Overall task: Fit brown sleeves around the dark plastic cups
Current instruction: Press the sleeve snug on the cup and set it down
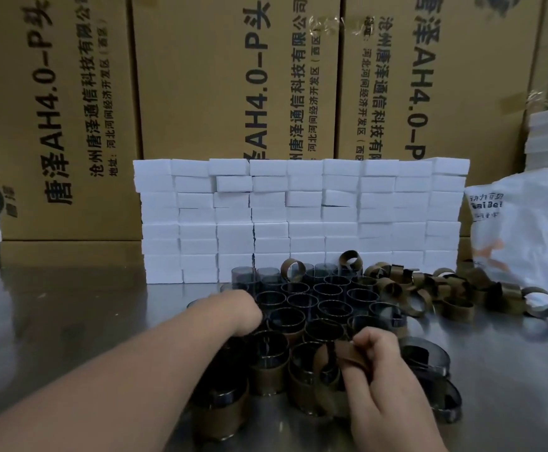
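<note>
Surface [70,321]: steel, cartons [201,93] behind.
Cups [302,301]: upright cluster at centre; nearest ones sleeved.
Sleeves [455,288]: loose pile right, handy.
Right hand [383,386]: fingers [355,375] pinch one sleeve [344,352] over a cup.
Left hand [243,308]: fingers hidden among cups; cannot tell.

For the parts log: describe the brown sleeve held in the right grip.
The brown sleeve is a thin, matte band, like card, bent open. The right grip pinches its upper edge between thumb and fingers, over a dark cup near the front of the cluster. Whether it touches that cup is unclear.
</note>
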